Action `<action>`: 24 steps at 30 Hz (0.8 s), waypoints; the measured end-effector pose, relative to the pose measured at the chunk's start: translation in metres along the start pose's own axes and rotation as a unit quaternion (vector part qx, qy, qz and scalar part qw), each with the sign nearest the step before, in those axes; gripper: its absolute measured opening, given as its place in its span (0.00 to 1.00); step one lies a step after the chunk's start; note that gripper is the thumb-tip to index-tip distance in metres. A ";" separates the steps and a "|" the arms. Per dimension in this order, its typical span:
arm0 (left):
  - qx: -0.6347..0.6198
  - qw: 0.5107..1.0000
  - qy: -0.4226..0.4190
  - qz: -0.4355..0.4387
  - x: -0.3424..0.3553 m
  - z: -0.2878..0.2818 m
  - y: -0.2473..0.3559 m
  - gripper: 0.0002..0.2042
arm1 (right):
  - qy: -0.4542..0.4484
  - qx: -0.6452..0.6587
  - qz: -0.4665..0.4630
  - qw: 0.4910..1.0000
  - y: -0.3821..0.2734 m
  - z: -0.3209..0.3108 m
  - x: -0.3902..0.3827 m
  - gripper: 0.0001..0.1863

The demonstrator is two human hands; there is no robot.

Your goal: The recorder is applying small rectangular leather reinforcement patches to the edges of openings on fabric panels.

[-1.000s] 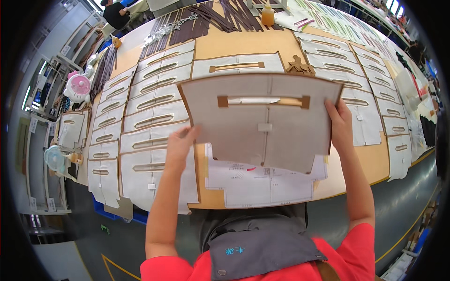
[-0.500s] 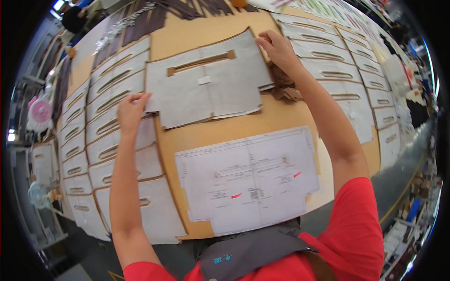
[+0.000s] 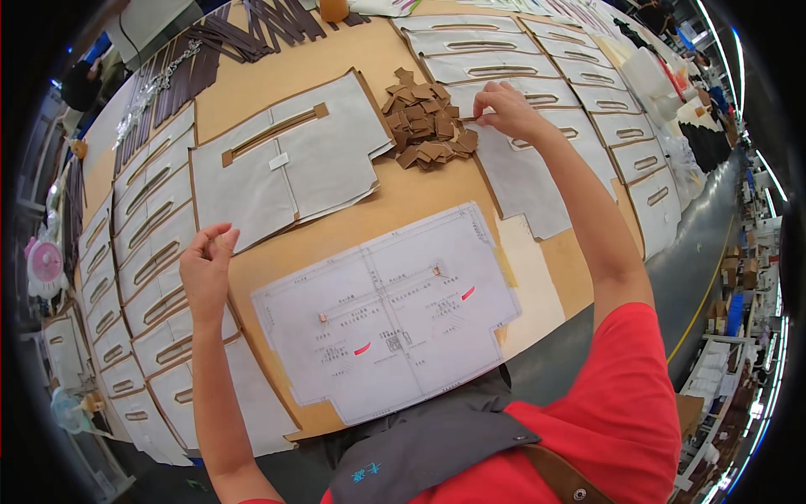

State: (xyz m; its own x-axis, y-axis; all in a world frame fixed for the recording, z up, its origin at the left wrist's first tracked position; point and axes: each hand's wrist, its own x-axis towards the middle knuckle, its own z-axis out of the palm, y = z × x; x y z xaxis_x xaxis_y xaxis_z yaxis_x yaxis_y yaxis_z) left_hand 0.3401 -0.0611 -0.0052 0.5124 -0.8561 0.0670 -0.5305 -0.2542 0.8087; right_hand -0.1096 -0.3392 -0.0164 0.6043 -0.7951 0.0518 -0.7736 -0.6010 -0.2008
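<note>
Two bare forearms (image 3: 222, 399) reach up over the table (image 3: 260, 84), a dark grey apron (image 3: 420, 454) and a red sleeve (image 3: 621, 378) nearest of all! Just beyond the apron lies the printed white sheet (image 3: 386, 286), flat, notched at its near corners, two red marks on it. Up to the left hand (image 3: 208, 262): fingers loosely curled, nothing visible in its grasp, hovering just by the near left corner of the grey panel (image 3: 336, 160). And there's that panel, lying beyond the sheet, its brown-trimmed slot running slantwise, a small white label below it, another layer peeking out beneath its right edge. Right beside it, a heap of brown pieces (image 3: 426, 126)! Over at the heap's right, the right hand (image 3: 512, 113), thumb and fingertips drawn close at a brown edge; whether they grip it, I cannot tell. Slotted panels (image 3: 159, 227) overlap in columns on both sides. Farthest out: dark strips (image 3: 269, 21) in a tangle, an orange container (image 3: 333, 10) alongside.
</note>
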 end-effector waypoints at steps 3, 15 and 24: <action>0.021 1.000 -0.017 0.017 -0.016 0.005 0.026 0.10 | 0.052 -0.028 -0.007 0.998 -0.012 -0.010 -0.010 0.05; -0.025 0.995 -0.082 0.060 -0.063 0.069 0.092 0.09 | 0.205 0.007 0.008 0.979 -0.001 -0.035 -0.046 0.04; -0.150 0.947 -0.186 0.214 -0.131 0.188 0.206 0.19 | 0.336 0.084 -0.055 0.937 -0.068 -0.110 -0.159 0.07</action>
State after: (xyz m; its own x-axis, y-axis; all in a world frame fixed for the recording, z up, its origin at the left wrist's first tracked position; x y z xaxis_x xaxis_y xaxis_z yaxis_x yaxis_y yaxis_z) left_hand 0.0366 -0.0861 0.0432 -0.0092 -0.9655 0.2603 -0.3909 0.2431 0.8878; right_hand -0.1743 -0.1803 0.0971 0.3781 -0.6354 0.6732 -0.6392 -0.7053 -0.3067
